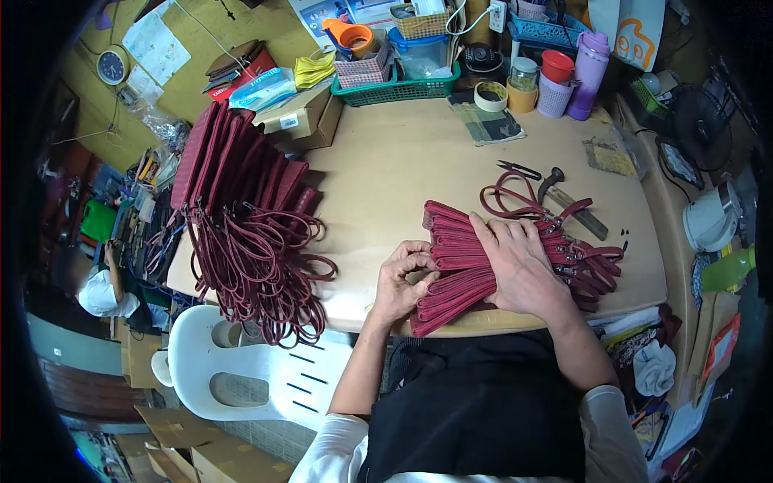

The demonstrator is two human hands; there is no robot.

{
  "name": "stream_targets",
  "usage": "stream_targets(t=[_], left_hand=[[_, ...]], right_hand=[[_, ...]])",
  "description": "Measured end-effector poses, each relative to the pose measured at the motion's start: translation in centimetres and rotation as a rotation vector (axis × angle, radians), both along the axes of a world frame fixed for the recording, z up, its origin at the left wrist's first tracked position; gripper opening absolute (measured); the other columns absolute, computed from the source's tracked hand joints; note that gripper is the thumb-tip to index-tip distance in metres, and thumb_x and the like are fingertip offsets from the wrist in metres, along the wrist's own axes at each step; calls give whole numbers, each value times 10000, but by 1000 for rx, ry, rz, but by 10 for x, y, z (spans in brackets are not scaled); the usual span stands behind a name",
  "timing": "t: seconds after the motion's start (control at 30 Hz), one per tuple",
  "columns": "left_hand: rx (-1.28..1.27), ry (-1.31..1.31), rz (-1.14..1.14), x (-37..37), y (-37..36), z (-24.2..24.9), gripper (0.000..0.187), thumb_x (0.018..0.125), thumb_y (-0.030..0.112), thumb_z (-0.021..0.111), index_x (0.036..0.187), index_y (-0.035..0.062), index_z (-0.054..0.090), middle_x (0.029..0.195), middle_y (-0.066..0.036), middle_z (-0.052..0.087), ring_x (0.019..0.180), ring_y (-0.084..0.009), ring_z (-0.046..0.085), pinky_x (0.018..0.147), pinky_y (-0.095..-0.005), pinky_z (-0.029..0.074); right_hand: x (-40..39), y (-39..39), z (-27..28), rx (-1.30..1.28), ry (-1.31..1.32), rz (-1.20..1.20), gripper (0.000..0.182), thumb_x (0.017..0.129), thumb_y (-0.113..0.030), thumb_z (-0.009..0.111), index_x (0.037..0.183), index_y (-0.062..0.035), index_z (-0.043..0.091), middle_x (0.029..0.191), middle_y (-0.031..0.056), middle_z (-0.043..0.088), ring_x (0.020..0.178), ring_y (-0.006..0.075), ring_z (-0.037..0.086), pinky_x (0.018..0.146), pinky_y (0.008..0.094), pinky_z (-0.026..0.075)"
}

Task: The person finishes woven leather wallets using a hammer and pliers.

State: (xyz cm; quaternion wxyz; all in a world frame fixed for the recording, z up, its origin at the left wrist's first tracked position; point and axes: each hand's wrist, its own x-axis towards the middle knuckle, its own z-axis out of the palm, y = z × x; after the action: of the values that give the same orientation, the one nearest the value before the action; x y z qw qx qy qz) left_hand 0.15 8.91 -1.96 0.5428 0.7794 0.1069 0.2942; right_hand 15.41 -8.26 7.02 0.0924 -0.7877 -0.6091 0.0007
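Observation:
A row of maroon zip pouches (459,278) with wrist straps lies near the table's front edge, fanned out and packed side by side. My right hand (522,270) spans the top of this row, its fingers reaching over the far side and holding it together. At the left ends of the pouches, my left hand (405,278) has its fingers bent, with thumb and forefinger closed at a pouch edge. The straps (592,262) spill out to the right of my right hand. A larger pile of similar maroon pouches (233,161) stands at the table's left, its looped straps hanging over the edge.
Thread snips (519,169), a hammer (551,181) and a metal bar (581,213) lie beyond the straps. Along the back stand a green basket (394,92), tape roll (490,97) and purple bottle (589,76). A white chair (274,366) is at left; another person (109,291) sits farther off.

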Motion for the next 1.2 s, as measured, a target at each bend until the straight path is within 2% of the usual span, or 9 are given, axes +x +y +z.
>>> stream_targets(t=[0.17, 0.27, 0.57, 0.7, 0.8, 0.9, 0.97, 1.1, 1.2], left_hand=[[-167, -23, -31, 1, 3, -17, 197, 744, -5, 756, 904, -9, 641, 1108, -109, 597, 1029, -168, 580, 858, -312, 504], [-551, -75, -99, 4, 2, -13, 566, 745, -2, 775, 1239, 4, 499, 1191, -92, 551, 990, -107, 580, 834, -240, 512], [-518, 28, -270, 29, 8, -13, 547, 692, -14, 798, 1185, 4, 562, 998, -30, 585, 888, -135, 566, 895, -275, 477], [109, -88, -49, 30, 17, -41, 636, 620, 77, 813, 1182, 45, 519, 1132, -74, 525, 1099, -185, 493, 1009, -336, 394], [-384, -111, -273, 31, 12, -26, 896, 712, 348, 738, 1443, 134, 266, 1555, -182, 228, 1448, -281, 209, 1158, -442, 191], [-874, -285, -314, 15, 9, -5, 977, 763, 543, 610, 1539, 178, 140, 1622, -140, 19, 1497, -256, 26, 1183, -458, 7], [-687, -350, -16, -6, 25, -6, 989, 808, 626, 492, 1562, 204, 9, 1625, -118, 28, 1496, -256, 11, 1165, -456, -84], [-487, -325, 165, -26, -10, -11, 902, 899, 696, 286, 1555, 170, -40, 1621, -134, -16, 1495, -258, -13, 1172, -464, -64], [-518, -314, 126, 6, -63, -12, 963, 884, 707, 343, 1549, 94, 14, 1611, -156, 37, 1484, -277, 48, 1184, -453, 34]], right_hand=[[2, 0, -2, -12, 6, -14, 1077, 604, -332, 851, 1440, 44, 285, 1230, 201, 474, 1184, 332, 450, 1066, 477, 286], [2, 0, -3, 60, 41, -2, 1078, 564, -195, 849, 1447, 43, 278, 1201, 199, 493, 1175, 322, 470, 1062, 487, 288], [3, -1, 1, 66, 26, 32, 1057, 561, -216, 857, 1424, 53, 310, 1183, 192, 514, 1161, 316, 482, 1066, 468, 295], [6, -4, -1, 3, 86, -6, 1026, 528, -289, 891, 1349, 51, 378, 1222, 187, 490, 1187, 331, 462, 1074, 446, 298], [8, 0, 0, -5, 80, -20, 972, 508, -279, 899, 1290, 43, 422, 1204, 188, 498, 1172, 335, 472, 1055, 439, 318], [16, 6, -1, 49, 108, -31, 927, 498, -267, 907, 1243, 33, 446, 1197, 195, 500, 1162, 343, 478, 1031, 439, 336], [18, 8, -2, 53, 106, -53, 921, 505, -261, 908, 1247, 29, 445, 1190, 192, 502, 1157, 346, 479, 1026, 439, 339], [12, 8, -2, 41, 50, -57, 947, 515, -295, 911, 1269, 23, 435, 1188, 190, 512, 1145, 350, 482, 1031, 429, 339], [13, 9, -3, 5, 39, -78, 966, 511, -322, 908, 1277, 20, 430, 1199, 190, 510, 1158, 350, 479, 1042, 432, 333]])
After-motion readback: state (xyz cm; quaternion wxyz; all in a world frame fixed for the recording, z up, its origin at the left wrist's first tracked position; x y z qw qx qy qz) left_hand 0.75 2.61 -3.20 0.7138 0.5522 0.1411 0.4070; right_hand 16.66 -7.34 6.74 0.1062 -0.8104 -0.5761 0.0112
